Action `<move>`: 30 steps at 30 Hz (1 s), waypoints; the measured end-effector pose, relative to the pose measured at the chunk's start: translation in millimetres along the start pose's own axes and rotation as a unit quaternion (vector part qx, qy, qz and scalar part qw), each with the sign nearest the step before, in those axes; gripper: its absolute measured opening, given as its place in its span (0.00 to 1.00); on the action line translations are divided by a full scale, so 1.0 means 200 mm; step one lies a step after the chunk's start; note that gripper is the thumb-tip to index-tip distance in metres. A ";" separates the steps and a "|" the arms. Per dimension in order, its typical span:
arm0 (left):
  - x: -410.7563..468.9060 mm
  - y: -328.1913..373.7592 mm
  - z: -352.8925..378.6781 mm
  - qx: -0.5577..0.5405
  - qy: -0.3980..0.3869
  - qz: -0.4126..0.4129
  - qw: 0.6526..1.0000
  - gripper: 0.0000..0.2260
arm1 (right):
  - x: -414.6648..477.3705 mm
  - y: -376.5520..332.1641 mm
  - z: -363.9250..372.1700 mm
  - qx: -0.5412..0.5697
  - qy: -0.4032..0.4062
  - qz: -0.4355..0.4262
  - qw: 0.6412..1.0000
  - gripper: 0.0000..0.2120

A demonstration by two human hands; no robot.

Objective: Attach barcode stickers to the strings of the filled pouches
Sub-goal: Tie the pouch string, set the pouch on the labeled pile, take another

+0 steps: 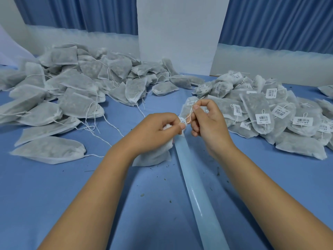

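Grips a filled pouch [155,156] with the left hand [158,127] at mid tabletop [72,195], pinches its string [189,117] with the right hand [207,123]; untagged pouches [72,91] heaped far left, tagged pouches [270,112] right.

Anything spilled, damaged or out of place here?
Minor only: dark flecks lie scattered on the blue tablecloth near the forearms, probably spilled filling. The pouch gripped by the left hand, its string pinched by the right hand, shows no visible tear.
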State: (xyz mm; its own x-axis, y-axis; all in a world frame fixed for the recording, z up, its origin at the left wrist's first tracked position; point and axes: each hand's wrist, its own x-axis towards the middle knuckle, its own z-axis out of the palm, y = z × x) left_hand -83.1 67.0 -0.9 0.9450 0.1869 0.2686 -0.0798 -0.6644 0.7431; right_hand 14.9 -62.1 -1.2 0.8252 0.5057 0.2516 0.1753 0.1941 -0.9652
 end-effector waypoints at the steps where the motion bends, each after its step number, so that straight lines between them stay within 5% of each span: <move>1: 0.00 0.00 -0.01 -0.028 0.002 -0.014 1.000 0.08 | 0.00 0.00 0.00 -0.007 0.002 -0.002 1.000 0.04; 9: -0.01 -0.08 -0.12 -0.170 0.025 -0.134 0.976 0.11 | 0.01 0.00 -0.03 -0.008 0.021 -0.042 0.999 0.06; 15: 0.02 -0.16 -0.12 -0.092 0.091 -0.230 0.965 0.13 | -0.01 -0.01 -0.01 -0.031 -0.027 -0.100 0.994 0.05; 21: 0.04 -0.14 -0.12 -0.183 0.182 -0.223 0.940 0.11 | -0.07 0.02 0.04 -0.138 -0.088 -0.148 0.975 0.07; 30: 0.05 -0.05 -0.06 -0.256 0.209 -0.212 0.920 0.14 | -0.09 0.05 0.06 -0.237 -0.113 -0.178 0.948 0.08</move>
State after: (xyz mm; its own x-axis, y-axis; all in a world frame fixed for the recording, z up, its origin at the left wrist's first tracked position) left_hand -77.0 84.4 1.8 0.7294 0.6837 0.0204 0.0286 -0.0603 0.9978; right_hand -5.6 -59.0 -15.3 0.5420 0.6565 0.5246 0.6866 0.0140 -0.7269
